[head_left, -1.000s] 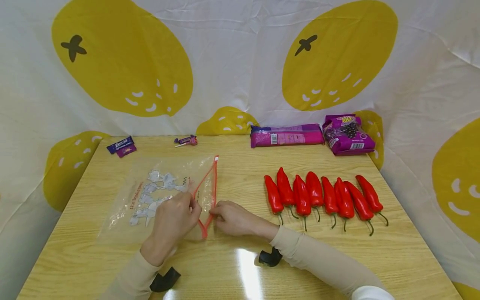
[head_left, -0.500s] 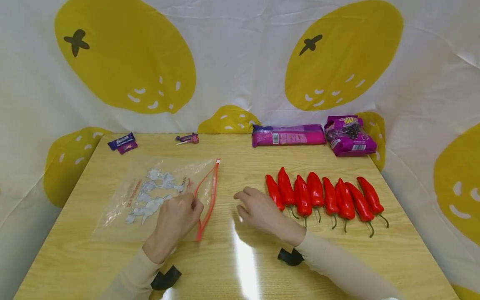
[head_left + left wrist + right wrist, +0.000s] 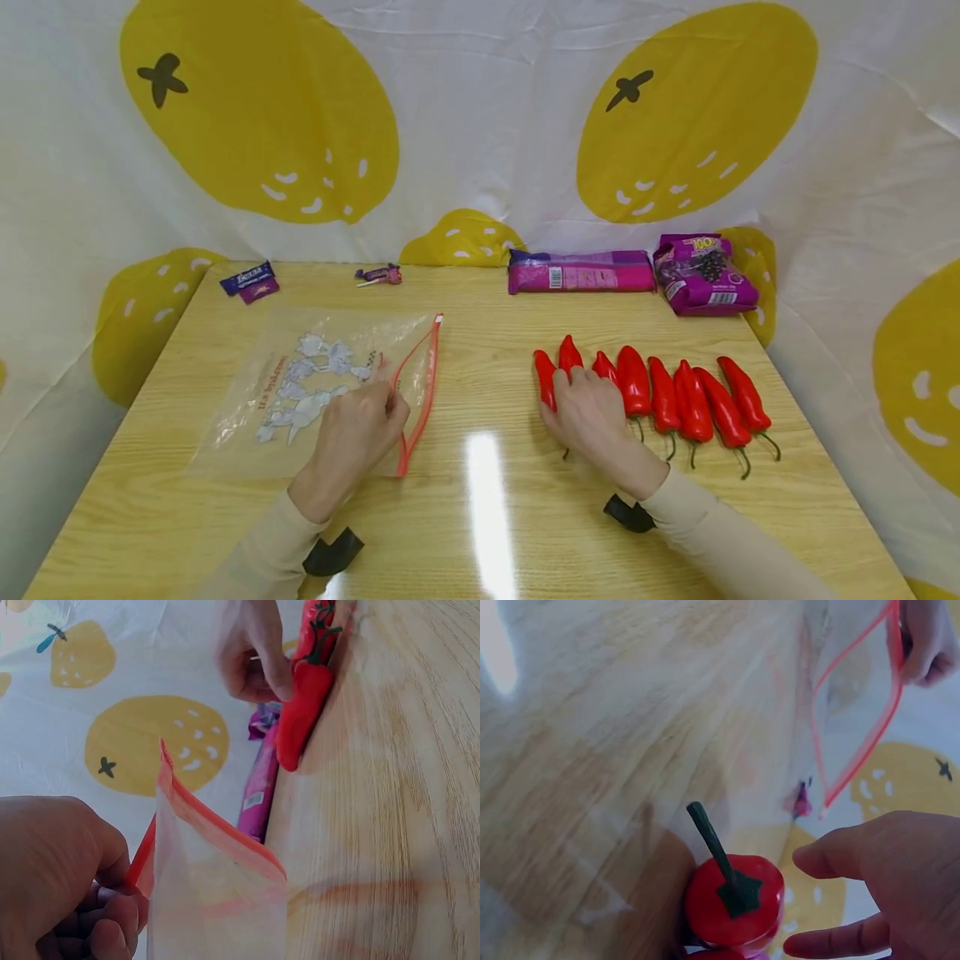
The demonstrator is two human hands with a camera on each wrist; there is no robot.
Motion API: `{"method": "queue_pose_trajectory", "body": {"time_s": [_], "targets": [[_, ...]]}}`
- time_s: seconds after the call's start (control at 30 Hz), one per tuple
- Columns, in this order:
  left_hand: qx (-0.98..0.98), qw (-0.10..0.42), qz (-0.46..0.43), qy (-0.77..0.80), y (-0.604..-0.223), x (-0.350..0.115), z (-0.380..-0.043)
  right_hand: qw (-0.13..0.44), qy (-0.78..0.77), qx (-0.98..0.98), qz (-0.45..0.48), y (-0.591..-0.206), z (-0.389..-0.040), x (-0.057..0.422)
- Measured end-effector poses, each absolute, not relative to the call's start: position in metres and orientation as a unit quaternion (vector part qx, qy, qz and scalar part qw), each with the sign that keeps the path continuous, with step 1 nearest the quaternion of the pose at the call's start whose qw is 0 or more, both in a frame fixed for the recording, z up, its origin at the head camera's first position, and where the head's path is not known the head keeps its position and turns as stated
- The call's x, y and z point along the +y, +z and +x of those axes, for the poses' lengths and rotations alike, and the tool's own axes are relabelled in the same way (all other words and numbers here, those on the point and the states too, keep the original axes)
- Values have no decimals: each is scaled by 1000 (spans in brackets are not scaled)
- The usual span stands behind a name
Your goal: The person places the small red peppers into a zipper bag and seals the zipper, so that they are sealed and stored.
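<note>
A clear zip-lock bag (image 3: 232, 417) with grey cartoon figures and a red zip edge lies flat on the left of the table, its mouth facing right. My left hand (image 3: 356, 425) pinches the upper lip of that mouth and lifts it, so the red edges (image 3: 214, 825) stand apart. My right hand (image 3: 588, 412) is over the left end of a row of red peppers (image 3: 665, 396). In the right wrist view its thumb (image 3: 821, 855) and a finger are spread beside a red pepper (image 3: 705, 907) with a green stem. The hand hides parts of the leftmost peppers in the head view.
Two small wrapped sweets (image 3: 249, 282) lie at the back left, with a lollipop (image 3: 381, 274) right of them. A long purple packet (image 3: 581, 272) and a bulkier purple pack (image 3: 707, 275) stand along the back right. A lemon-print cloth (image 3: 480, 125) hangs behind the table (image 3: 480, 350).
My right hand has let go of the bag's lower lip and moved right to the leftmost peppers. The left hand has kept its hold on the bag, whose mouth has narrowed slightly.
</note>
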State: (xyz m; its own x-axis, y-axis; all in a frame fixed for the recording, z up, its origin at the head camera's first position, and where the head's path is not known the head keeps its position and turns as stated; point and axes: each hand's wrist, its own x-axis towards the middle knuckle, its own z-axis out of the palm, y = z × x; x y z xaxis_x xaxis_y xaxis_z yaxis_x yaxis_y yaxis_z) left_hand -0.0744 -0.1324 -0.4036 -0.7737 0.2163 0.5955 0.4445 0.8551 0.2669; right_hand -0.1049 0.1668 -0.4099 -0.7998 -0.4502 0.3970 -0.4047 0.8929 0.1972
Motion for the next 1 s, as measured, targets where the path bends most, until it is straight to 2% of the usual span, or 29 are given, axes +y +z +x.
{"method": "queue_pose_trajectory", "body": {"time_s": [0.23,0.63,0.73,0.87,1.0], "targets": [[-924,273,-170,-205,-404,-132,-73,218,-50,-947,228,-417,-102,165],[-929,265,-168,-199,-404,-130,-72,131,-51,-970,197,-418,-94,159],[-927,270,-171,-195,-404,-129,-72,131,-42,-969,206,-417,-95,159],[-930,261,-167,-196,-404,-128,-72,148,34,-961,232,-410,-98,157],[-938,238,-156,-201,-402,-127,-71,109,136,-955,241,-396,-103,148]]}}
